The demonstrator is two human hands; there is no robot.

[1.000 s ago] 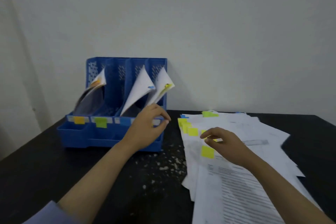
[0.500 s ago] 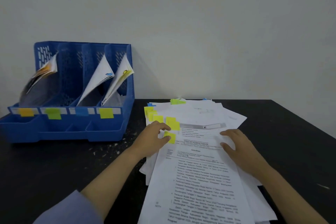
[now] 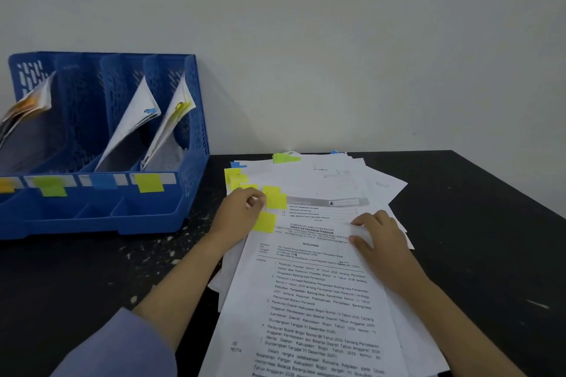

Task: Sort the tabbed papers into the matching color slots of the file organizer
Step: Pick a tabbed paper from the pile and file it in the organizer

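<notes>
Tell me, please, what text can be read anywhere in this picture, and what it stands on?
"PEMERINTAH KABUPATEN BOGOR": header of the top sheet.
"DINAS KETAHANAN PANGAN": bold line beneath it.
"NOTA DINAS": underlined heading on the same sheet.
"ISI NOTA": its lower left margin.
Body paragraphs: too blurred to quote reliably.
Colour tabs on the file organizer: no writing visible.

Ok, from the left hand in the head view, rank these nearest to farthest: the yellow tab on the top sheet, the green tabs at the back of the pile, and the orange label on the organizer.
Starting from the left hand:
1. Yellow tab on the top sheet, right beside the fingers, just to their right.
2. Green tabs, at the far edge of the paper pile, beyond the hand.
3. Orange label, on the organizer's leftmost slot, far to the left.
</notes>
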